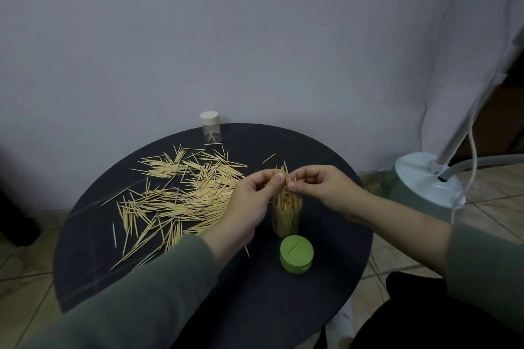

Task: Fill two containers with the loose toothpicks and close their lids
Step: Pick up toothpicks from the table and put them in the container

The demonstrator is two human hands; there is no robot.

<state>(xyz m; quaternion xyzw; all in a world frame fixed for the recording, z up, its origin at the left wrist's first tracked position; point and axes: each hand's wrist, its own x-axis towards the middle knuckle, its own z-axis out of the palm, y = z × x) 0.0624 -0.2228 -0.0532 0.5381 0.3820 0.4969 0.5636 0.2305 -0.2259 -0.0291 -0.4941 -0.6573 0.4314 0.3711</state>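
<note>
Pinching toothpick bundle (284,178) upright, both hands, over open container (286,218)

Toothpicks (181,195) scattered, container (286,218) upright — full

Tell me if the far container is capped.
Capped: a white lid sits on the clear container; it looks nearly empty.
</note>
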